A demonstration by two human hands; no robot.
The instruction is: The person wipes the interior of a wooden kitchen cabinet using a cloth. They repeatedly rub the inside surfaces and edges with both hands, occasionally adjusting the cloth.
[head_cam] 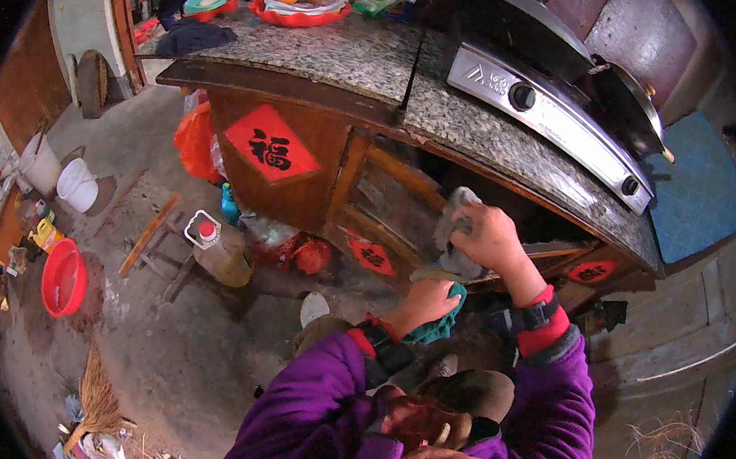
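Note:
My right hand (488, 232) is closed around a crumpled grey cloth (458, 260), held against the edge of an open wooden cabinet door (397, 195). Dark space shows inside the cabinet behind it. Lower and to the left, my left hand (425, 301) grips a green knitted cloth (437, 328), partly hidden beneath the fingers. The door carries a red paper decoration (371, 256) on its lower panel.
Above the cabinet runs a granite countertop (343, 55) with a gas stove (546, 124) and a red fruit tray (302, 18). Left on the floor are an oil jug (222, 255), a wooden stool (151, 235), a red basin (64, 277) and a straw broom (97, 395).

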